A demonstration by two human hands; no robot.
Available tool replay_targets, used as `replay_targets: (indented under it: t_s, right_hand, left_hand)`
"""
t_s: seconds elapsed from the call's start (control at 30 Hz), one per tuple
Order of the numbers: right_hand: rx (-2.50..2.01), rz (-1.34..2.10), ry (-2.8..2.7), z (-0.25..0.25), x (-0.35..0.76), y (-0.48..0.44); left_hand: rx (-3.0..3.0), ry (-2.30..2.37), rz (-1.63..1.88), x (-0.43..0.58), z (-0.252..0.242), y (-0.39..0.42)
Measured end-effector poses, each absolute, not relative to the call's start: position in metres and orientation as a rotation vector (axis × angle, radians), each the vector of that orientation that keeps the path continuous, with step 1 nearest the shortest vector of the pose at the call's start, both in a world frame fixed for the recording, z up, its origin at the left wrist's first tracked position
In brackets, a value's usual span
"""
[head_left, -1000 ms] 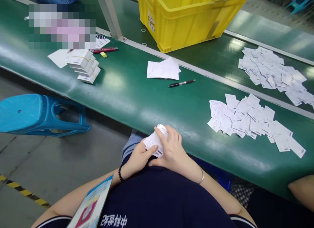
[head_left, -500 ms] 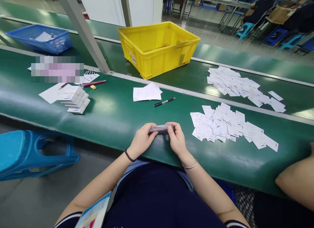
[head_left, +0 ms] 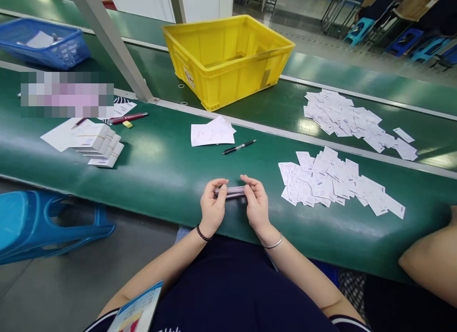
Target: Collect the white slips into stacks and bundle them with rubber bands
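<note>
A small stack of paper slips, seen edge-on, is held between both hands just above the green tabletop. My left hand grips its left end, thumb in front and fingers behind. At the right end my right hand does the same, with its fingers curled over toward the left. To the right lies a loose pile of printed white slips. A black pen and a few white sheets rest beyond my hands.
A yellow bin stands at the back, and a blue basket at the far left. Banded bundles of slips sit on the left near a red pen. Another slip pile lies back right. A person's arm is at right.
My left hand has turned more upright, and its thumb now points away from me along the stack. The stack has tilted and its edges show more evenly. The camera view has shifted slightly.
</note>
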State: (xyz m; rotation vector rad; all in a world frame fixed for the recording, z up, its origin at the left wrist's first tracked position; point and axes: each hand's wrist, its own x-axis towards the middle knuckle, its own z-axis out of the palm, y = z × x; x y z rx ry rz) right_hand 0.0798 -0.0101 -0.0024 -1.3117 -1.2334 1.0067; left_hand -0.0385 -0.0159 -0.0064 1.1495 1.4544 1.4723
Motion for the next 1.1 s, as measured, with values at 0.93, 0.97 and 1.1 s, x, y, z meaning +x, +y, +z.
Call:
replay_targets:
  t_s: [0.93,0.97,1.1]
  right_hand:
    - [-1.113,1.422,-0.994,-0.006,0.078,-0.015]
    - [-1.120,1.416,-1.002,-0.006,0.079,-0.014]
    - [-1.105,1.395,-1.216,-0.005,0.095,-0.009]
  left_hand:
    - [1.203,1.313,1.394,-0.034,-0.009,-0.013]
    - [1.196,1.332,1.379,-0.034,-0.009,-0.012]
    - [1.166,1.391,1.317,-0.033,-0.009,-0.010]
